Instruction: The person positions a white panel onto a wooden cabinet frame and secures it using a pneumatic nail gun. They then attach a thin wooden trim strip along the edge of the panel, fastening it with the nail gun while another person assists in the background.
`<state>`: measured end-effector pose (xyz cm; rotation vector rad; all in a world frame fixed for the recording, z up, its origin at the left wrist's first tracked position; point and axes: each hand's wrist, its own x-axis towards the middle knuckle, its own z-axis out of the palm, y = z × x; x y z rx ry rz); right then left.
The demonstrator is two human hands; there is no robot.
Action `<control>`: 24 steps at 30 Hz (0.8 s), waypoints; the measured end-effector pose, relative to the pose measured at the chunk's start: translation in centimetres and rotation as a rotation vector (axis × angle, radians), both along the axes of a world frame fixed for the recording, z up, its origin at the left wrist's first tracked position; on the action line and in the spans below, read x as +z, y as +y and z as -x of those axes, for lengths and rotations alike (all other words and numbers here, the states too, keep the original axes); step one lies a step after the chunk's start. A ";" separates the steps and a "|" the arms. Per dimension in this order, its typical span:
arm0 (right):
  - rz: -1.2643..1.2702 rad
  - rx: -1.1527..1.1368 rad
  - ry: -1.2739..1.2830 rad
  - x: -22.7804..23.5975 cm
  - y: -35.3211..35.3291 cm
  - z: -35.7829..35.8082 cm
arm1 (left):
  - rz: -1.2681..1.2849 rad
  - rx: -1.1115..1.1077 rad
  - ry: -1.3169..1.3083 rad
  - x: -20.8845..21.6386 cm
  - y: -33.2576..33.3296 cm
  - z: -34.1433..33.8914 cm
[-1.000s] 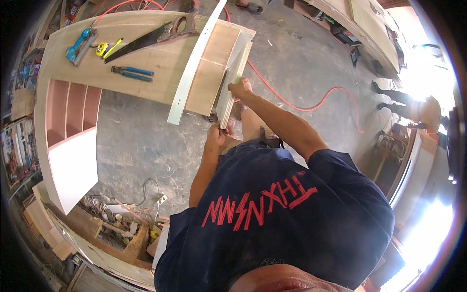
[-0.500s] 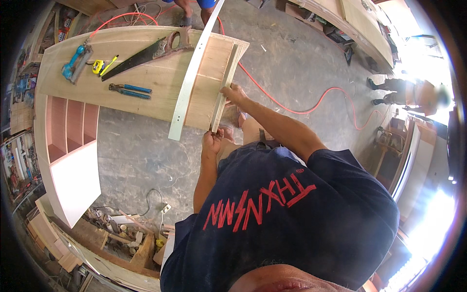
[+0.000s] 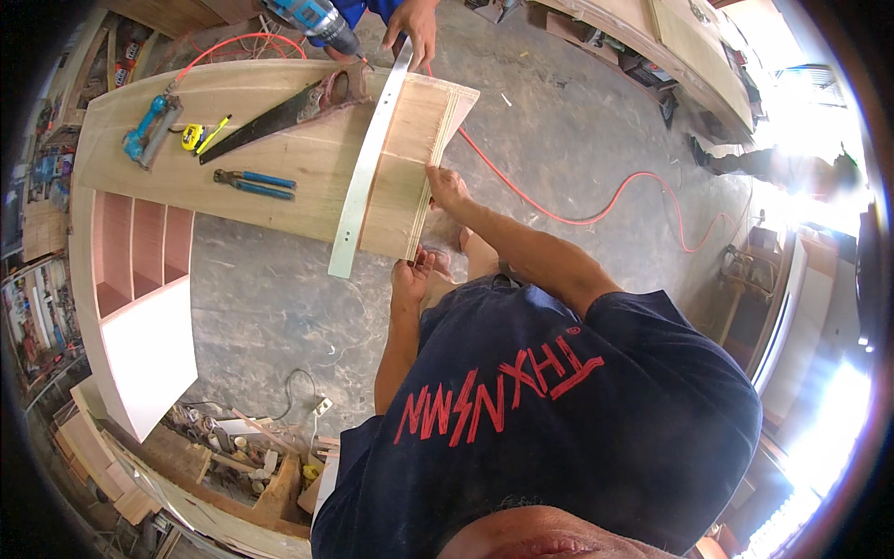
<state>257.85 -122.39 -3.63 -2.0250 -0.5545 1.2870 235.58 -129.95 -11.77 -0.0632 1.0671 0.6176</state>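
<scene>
A plywood desk [image 3: 321,191] fills the workshop frame, its right end met by a board [image 3: 440,135] that looks lined up, with fastening apparently left to do. A pale strip [image 3: 361,177] crosses the top; a blue drill [image 3: 321,23] points down nearby. The person's right hand [image 3: 449,187] grips the board's edge; the left hand's fingers [image 3: 421,262] pinch its corner.

Downward fisheye from head height

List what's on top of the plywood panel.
On the plywood panel: blue tool, yellow tape measure, slim yellow stick, handsaw, blue-handled pliers, pale strip. Wood directly beneath them is hidden.
</scene>
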 end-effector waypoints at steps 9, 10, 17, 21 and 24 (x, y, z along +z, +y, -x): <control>-0.037 -0.114 0.048 -0.1 0.1 0.2 | -0.061 0.013 -0.072 3.4 -0.9 0.5; -0.028 -0.104 0.042 -0.3 0.4 -0.2 | -0.107 0.020 -0.044 3.7 -1.1 0.1; 0.087 -0.121 0.092 1.3 1.5 -0.6 | -0.410 -0.322 0.451 4.8 -1.0 -1.5; 0.035 -0.114 0.229 0.5 1.3 -1.5 | -0.402 -0.208 0.446 5.2 -1.2 -2.6; 0.050 -0.080 0.250 -0.1 1.5 -2.2 | -0.358 -0.133 0.445 6.6 -0.7 -3.3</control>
